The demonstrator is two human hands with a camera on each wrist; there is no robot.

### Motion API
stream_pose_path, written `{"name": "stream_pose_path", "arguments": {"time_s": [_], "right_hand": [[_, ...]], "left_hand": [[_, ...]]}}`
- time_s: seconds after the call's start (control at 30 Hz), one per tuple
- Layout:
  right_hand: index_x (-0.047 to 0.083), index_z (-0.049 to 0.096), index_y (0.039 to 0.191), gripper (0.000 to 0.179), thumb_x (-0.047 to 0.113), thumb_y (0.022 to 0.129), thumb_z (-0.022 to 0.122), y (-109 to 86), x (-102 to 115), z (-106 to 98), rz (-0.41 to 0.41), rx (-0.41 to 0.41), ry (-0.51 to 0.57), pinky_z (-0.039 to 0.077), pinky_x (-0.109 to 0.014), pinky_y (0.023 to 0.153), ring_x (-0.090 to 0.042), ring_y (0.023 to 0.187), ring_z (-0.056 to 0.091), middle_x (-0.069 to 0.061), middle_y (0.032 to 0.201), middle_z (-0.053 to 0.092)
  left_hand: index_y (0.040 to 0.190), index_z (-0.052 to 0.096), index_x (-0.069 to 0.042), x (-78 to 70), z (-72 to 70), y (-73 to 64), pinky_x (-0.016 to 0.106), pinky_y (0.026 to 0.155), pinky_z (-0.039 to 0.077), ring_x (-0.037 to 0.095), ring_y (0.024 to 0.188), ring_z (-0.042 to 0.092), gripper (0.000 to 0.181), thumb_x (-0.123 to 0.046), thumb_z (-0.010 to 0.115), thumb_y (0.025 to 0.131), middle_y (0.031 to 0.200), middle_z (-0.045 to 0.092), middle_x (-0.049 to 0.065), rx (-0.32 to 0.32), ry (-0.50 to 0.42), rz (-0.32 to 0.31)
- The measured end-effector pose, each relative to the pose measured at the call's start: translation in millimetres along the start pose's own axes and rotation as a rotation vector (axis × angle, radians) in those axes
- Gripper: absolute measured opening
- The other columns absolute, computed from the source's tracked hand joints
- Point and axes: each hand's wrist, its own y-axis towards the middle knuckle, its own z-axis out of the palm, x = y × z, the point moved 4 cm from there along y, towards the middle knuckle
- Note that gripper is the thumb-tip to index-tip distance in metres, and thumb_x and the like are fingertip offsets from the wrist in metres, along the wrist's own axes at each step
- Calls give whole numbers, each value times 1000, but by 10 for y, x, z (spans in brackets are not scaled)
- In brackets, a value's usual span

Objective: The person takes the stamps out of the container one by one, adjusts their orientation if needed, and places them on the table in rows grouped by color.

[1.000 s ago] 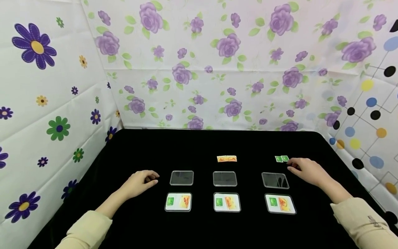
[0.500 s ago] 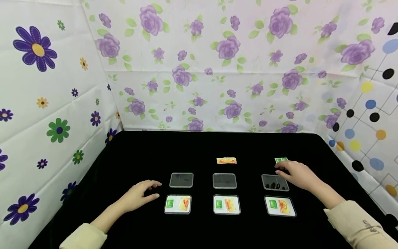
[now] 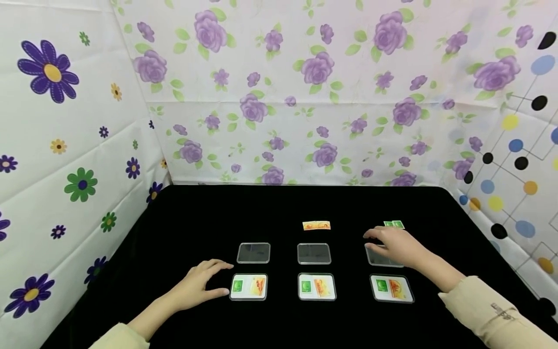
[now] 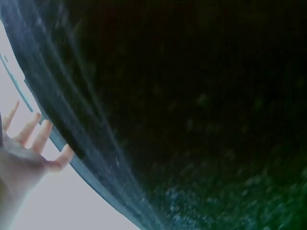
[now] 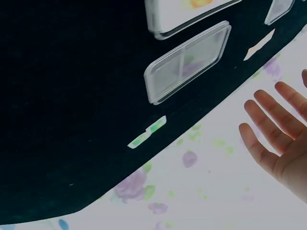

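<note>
My left hand (image 3: 193,287) has its fingers spread, its thumb tip close beside the left clear case with a green and orange card (image 3: 249,287); whether they touch I cannot tell. My right hand (image 3: 396,245) hovers over the right clear, card-less case (image 3: 379,259), covering part of it, and holds nothing. Its fingers (image 5: 268,132) look spread in the right wrist view. Just behind that hand lie two small green pieces (image 3: 394,224), also visible as green pieces (image 5: 147,132) in the right wrist view. Two orange pieces (image 3: 317,226) lie side by side further left.
A middle case with a card (image 3: 317,287) and a right one (image 3: 392,289) complete the front row. Behind them lie a left card-less case (image 3: 254,253) and a middle one (image 3: 314,254). The black tabletop (image 3: 209,208) meets patterned cloth walls (image 3: 279,82) at its edges.
My right hand has moved left from beside the green pieces to over the right card-less case. The left hand has spread its fingers and come right and nearer, toward the left card case.
</note>
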Motion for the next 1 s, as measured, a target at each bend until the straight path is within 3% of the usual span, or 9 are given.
{"name": "stream_pose_path", "arguments": {"time_s": [0.27, 0.63, 1.0], "right_hand": [[5, 67, 102, 20, 16, 86, 67, 152, 213, 68, -49, 11, -92, 52, -26, 63, -15, 72, 64, -8, 94, 68], [8, 68, 106, 24, 25, 89, 64, 386, 453, 150, -36, 91, -69, 53, -33, 71, -17, 80, 65, -6, 98, 69], [7, 67, 106, 22, 21, 89, 64, 480, 737, 199, -192, 78, -66, 53, -36, 75, -17, 83, 64, -4, 97, 69]], "left_hand": [[130, 53, -18, -47, 61, -55, 66, 93, 36, 33, 120, 50, 64, -53, 68, 78, 131, 54, 7, -50, 54, 20], [126, 57, -17, -78, 65, -58, 62, 91, 41, 32, 116, 53, 69, -52, 75, 70, 127, 57, 6, -74, 138, -15], [124, 58, -17, -107, 100, -38, 62, 91, 41, 34, 116, 52, 68, -51, 77, 68, 127, 55, 10, -61, 181, -6]]}}
